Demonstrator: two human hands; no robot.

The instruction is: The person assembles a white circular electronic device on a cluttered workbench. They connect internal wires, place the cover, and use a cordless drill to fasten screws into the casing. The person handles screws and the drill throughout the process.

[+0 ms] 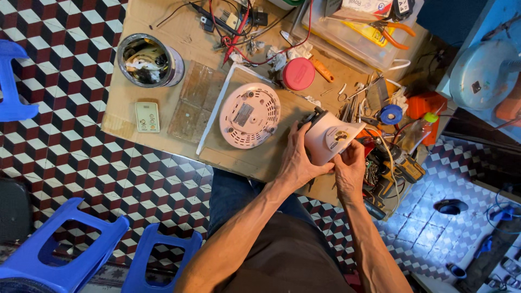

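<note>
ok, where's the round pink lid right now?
In the head view, the round pink lid sits upper-centre on the cardboard-covered table, just above the round white appliance base, beside the tangle of red wires.

We are seeing two bare forearms with no sleeves reaching the wrists, lean and showing raised veins and tendons. The left hand (296,163) and right hand (349,169) are wearing no gloves, rings or watch. We are noticing a dark brownish top at the bottom edge and blue denim trousers covering the lap.
</note>
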